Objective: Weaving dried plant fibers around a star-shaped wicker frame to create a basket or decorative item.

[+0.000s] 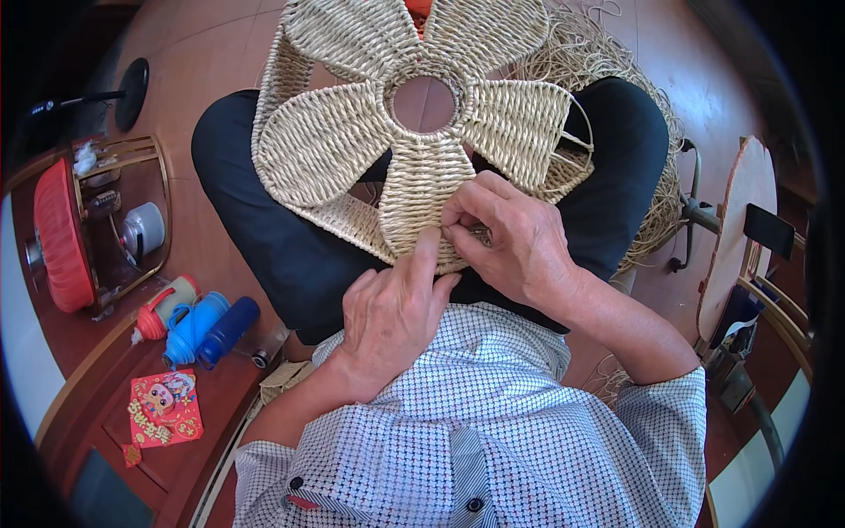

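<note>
Across my lap rests a pale straw-coloured woven piece (427, 176) shaped like a flower, with broad petals around a round hole. Its woven sides show behind the petals, and a bare wire loop (576, 119) stands out at the right. My left hand (387, 308) grips the tip of the nearest petal, its index finger lying on the weave and the thumb at the rim. Beside it, my right hand (519, 242) pinches at that petal's right edge. Whatever lies between its thumb and fingers is hidden.
A tangled heap of straw cord (656, 211) lies on the floor to the right, near a round wooden board (739, 229) on edge. At left are a blue bottle (231, 330), a light-blue bottle (195, 326), a red-covered round object (66, 238) and a red card (165, 409).
</note>
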Demonstrator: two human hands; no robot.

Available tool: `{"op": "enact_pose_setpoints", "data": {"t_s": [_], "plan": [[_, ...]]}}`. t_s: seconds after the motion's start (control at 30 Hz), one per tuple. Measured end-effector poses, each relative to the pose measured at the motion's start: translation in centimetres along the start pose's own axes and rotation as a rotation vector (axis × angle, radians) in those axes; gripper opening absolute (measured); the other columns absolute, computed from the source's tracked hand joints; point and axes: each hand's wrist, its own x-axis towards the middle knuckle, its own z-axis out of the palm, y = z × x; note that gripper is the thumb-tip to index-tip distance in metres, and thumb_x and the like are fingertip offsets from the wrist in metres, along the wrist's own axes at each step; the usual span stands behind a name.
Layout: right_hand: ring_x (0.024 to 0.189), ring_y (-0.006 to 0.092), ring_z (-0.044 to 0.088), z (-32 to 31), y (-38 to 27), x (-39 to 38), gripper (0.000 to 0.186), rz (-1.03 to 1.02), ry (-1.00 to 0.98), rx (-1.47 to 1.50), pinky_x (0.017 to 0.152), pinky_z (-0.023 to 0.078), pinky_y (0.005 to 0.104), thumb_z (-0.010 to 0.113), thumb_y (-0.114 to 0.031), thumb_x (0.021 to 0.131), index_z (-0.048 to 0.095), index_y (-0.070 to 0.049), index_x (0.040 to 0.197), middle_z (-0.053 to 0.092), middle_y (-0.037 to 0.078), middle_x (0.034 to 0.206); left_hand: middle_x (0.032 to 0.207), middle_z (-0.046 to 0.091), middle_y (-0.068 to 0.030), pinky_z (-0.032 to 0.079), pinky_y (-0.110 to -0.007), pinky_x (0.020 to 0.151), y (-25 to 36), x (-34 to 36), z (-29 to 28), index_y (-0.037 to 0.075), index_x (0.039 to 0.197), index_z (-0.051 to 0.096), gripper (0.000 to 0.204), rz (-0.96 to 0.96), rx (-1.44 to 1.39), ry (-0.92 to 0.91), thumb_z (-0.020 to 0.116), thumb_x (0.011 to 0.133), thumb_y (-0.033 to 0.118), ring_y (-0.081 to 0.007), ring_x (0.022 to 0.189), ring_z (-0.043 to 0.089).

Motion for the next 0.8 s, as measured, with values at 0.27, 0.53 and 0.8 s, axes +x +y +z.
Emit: {"op": "enact_pose_setpoints", "data": {"t_s": [0.27,0.53,0.8], "plan": [[0.082,0.0281,0.075,0.1,-0.1,-0.1,0.015,0.023,-0.011,-0.001,0.069,0.060,0.0413,0.078,-0.010,0.090,0.069,-0.010,0.103,0.069,0.005,0.099,0.080,0.073,-0.0129,0.052,-0.036,0.060,-0.1,0.3,-1.2,0.001,0.151,0.059,0.066,0.065,0.170,-0.040,0.084,0.093,0.021,-0.0272,0.063,0.070],[0.081,0.0252,0.074,-0.2,-0.2,-0.5,0.016,-0.057,-0.005,-0.116,0.068,0.059,0.0396,0.080,-0.014,0.090,0.074,-0.013,0.105,0.068,0.004,0.101,0.077,0.068,0.0032,0.047,-0.024,0.062,-5.3,0.0,-4.0,0.002,0.119,0.079,0.016,-0.429,-0.566,0.288,0.073,0.106,0.008,-0.0032,0.067,0.056],[0.078,0.0186,0.074,0.4,0.2,-0.6,0.020,-0.255,0.033,-0.258,0.067,0.060,0.0343,0.088,-0.015,0.086,0.080,-0.013,0.105,0.070,0.000,0.099,0.090,0.076,-0.0087,0.055,-0.031,0.067,-3.9,0.2,-3.4,0.002,0.116,0.079,0.014,-0.363,-0.496,0.240,0.075,0.103,0.005,-0.0138,0.071,0.069]]}}
